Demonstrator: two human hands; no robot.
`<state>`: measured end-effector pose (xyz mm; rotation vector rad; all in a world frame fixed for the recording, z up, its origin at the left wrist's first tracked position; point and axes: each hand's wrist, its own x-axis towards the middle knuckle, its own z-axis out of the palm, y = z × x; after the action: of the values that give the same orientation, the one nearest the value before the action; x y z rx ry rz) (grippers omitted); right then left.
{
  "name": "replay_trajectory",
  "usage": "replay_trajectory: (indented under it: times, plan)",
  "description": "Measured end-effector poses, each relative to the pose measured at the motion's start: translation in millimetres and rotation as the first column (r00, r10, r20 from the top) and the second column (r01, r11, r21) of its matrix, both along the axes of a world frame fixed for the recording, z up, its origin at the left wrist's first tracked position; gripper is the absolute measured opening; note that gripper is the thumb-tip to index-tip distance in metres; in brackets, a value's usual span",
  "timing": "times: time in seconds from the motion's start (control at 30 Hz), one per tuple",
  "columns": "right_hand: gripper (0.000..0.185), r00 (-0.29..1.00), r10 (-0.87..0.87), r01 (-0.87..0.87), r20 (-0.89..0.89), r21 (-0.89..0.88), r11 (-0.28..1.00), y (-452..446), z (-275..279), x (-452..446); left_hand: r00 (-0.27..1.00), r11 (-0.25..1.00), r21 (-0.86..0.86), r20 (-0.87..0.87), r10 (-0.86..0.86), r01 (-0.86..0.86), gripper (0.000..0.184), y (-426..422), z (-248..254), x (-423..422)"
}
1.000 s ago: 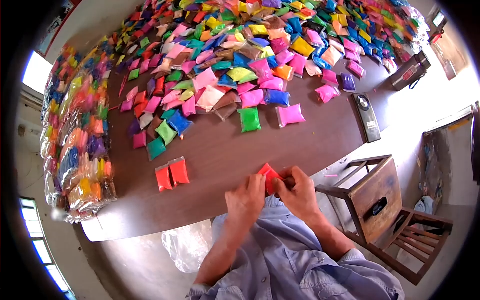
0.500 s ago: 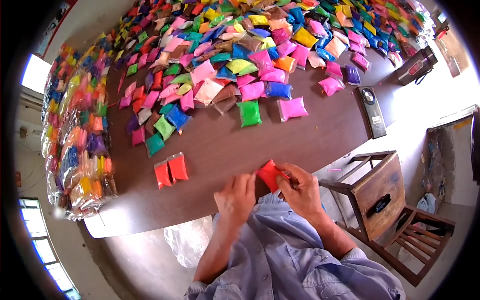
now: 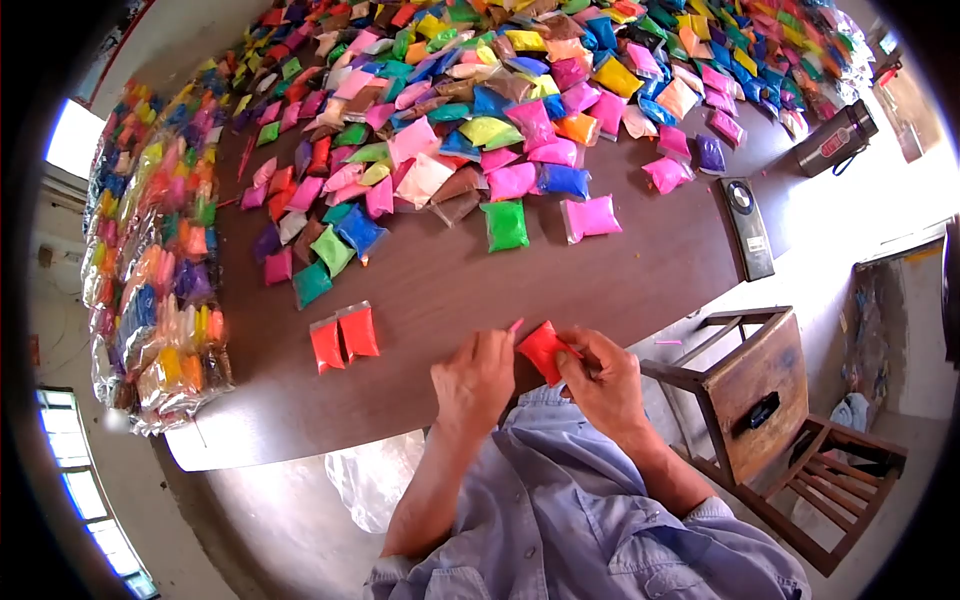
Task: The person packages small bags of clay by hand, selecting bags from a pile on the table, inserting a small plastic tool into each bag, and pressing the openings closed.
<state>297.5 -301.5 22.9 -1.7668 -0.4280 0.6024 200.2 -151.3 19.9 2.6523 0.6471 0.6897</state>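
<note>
My right hand grips a small red packet by its right side, near the table's front edge. Just left of it, my left hand is closed, with a tiny pink piece showing at its fingertips. The two hands are apart. On the table, two red packets lie side by side to the left of my hands. A green packet and a pink packet lie farther back, in front of a large heap of coloured packets.
Clear bags of coloured packets line the table's left side. A phone-like dark box and a dark flask are at the right. A wooden chair stands beyond the front edge. A plastic bag hangs below.
My left hand has drawn away from the red packet, leftward, and a pink piece now shows at its fingertips. My right hand still holds the packet.
</note>
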Motion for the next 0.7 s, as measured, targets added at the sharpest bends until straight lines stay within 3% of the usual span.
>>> replay_trajectory:
  times: [0.1,0.17,0.23,0.33,0.47,0.57,0.7]
  plan:
    - [0.018,0.995,-0.047,0.047,-0.086,-0.003,0.999,1,9,0,0.999,0.995,-0.089,0.004,0.036,-0.036,0.014,1,3,-1]
    - [0.017,0.991,-0.059,0.058,-0.122,-0.013,0.998,2,12,-1,0.992,0.986,-0.156,0.12,-0.046,0.064,0.013,-11,5,-6]
    - [0.018,0.995,-0.037,0.037,-0.095,-0.003,0.999,0,4,-1,0.987,0.991,-0.089,0.134,-0.092,0.104,0.014,-16,-1,-7]
    - [0.02,0.998,-0.028,0.029,-0.059,0.027,0.999,-2,-4,-3,1.0,0.996,-0.087,0.001,-0.02,0.02,0.015,-12,2,-2]
    - [0.019,0.999,-0.011,0.012,-0.043,0.028,1.0,-3,2,-3,0.999,0.984,-0.177,0.025,-0.024,0.028,0.016,1,2,0]
    - [0.019,0.998,-0.028,0.03,-0.061,0.027,0.999,-2,2,-3,0.992,0.98,-0.181,0.106,-0.068,0.086,0.016,-8,10,-6]
    - [0.02,0.998,-0.02,0.02,-0.051,0.014,1.0,-2,0,-3,0.994,0.989,-0.123,0.073,-0.079,0.088,0.014,-7,0,-6]
